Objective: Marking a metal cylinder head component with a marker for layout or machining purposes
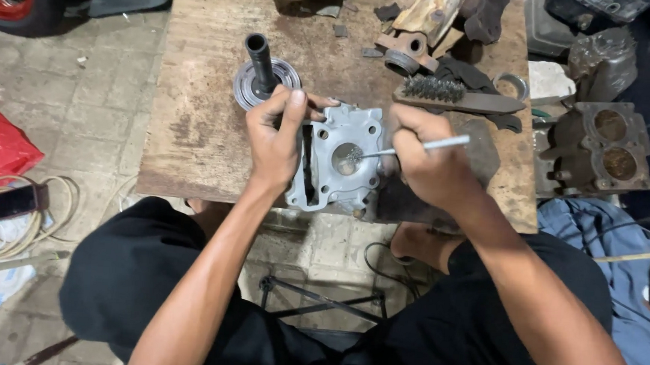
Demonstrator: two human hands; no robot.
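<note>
Seated view, looking down past your black-clad knees to the worn plywood table (192, 144). At its near edge lies the grey cast-aluminium engine cylinder block (339, 161), flat face up, overhanging slightly toward you. Your left hand (276, 138) closes round the block's left side, thumb and fingers clamped, steadying it. Your right hand (424, 155) is closed in a fist on the thin metal-handled bore brush (410, 148), its small wire tip inside the round bore. The step in hand appears to be scrubbing the bore; the next move likely calls for keeping the block pinned while you work the bristles round the wall. Beyond lie a flat wire hand brush (458, 95), a black shaft standing on a round flanged disc (264, 73), and, off the table's right, a dark twin-bore casting (605, 147).
</note>
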